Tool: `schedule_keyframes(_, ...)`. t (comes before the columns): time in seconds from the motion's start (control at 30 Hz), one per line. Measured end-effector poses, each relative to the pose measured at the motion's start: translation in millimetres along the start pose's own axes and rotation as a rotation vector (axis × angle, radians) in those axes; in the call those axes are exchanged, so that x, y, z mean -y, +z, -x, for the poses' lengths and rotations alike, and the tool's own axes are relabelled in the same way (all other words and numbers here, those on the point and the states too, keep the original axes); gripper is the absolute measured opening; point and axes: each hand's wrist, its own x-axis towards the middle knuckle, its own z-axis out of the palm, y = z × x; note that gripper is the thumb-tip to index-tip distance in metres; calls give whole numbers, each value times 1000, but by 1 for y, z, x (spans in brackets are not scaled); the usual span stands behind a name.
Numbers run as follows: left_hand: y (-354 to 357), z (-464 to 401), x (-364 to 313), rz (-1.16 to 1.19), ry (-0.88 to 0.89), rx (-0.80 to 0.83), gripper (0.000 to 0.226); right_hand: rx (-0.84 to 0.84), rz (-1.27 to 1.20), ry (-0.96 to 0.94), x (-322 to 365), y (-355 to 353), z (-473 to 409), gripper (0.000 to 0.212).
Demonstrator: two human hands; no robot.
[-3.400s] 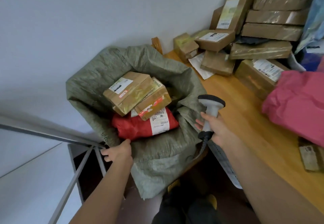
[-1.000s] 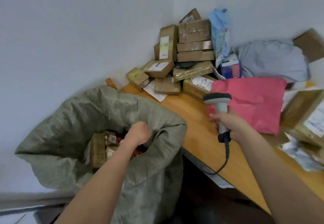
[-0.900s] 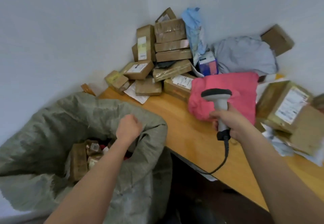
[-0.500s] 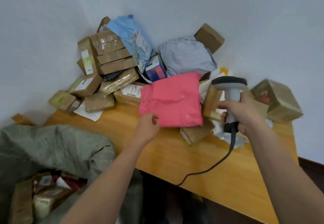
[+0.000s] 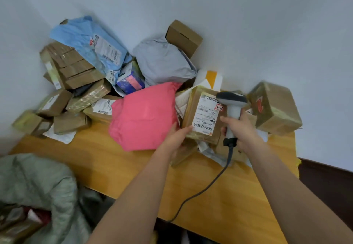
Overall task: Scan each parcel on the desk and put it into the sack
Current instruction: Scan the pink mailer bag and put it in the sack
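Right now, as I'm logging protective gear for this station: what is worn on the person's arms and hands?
Nothing shows on them. The left hand and right hand are bare, without gloves, rings or a watch. Both forearms are uncovered to the bottom edge of the picture; no sleeve, cuff or band comes into view.

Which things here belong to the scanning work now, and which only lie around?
In the job:
- left hand gripping the labelled box
- right hand holding the scanner
- sack

Waiting on the desk:
- pink bag
- grey bag
- blue bag
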Motion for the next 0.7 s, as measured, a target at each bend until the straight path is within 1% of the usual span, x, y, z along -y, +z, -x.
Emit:
schedule_keyframes(0.03, 2, 2, -2, 54, -64, 20, 76, 3, -6, -5, -2, 1, -2, 30)
schedule_keyframes(0.07, 3, 5, -4, 98, -89, 36, 71, 4, -7, -14, -3, 3, -4, 31)
schedule_keyframes(0.17, 6, 7, -5, 202, -99, 47, 58, 12, -8, -28, -2, 5, -8, 32)
schedule_keyframes(0.2, 8, 8, -5, 237, -101, 52, 57, 17, -14, -29, -2, 6, -9, 32)
schedule_keyframes(0.27, 9, 9, -5, 306, -102, 73, 63, 28, -24, -29, -2, 8, -8, 33)
schedule_keyframes(0.37, 7, 17, -6, 339, -54, 63, 63, 22, -34, -39, 1, 12, -4, 32)
schedule_keyframes(0.47, -6, 29, -9, 400, 22, 47, 49, 23, -75, -58, 8, 15, 2, 34)
schedule_keyframes(0.57, -26, 43, -18, 457, 77, 56, 37, 33, -98, -117, 16, 21, 12, 34)
schedule_keyframes(0.63, -42, 52, -27, 465, 133, 25, 27, 51, -121, -142, 21, 28, 20, 34)
schedule_keyframes(0.7, -62, 62, -37, 432, 206, -19, 23, 73, -153, -149, 26, 35, 28, 34)
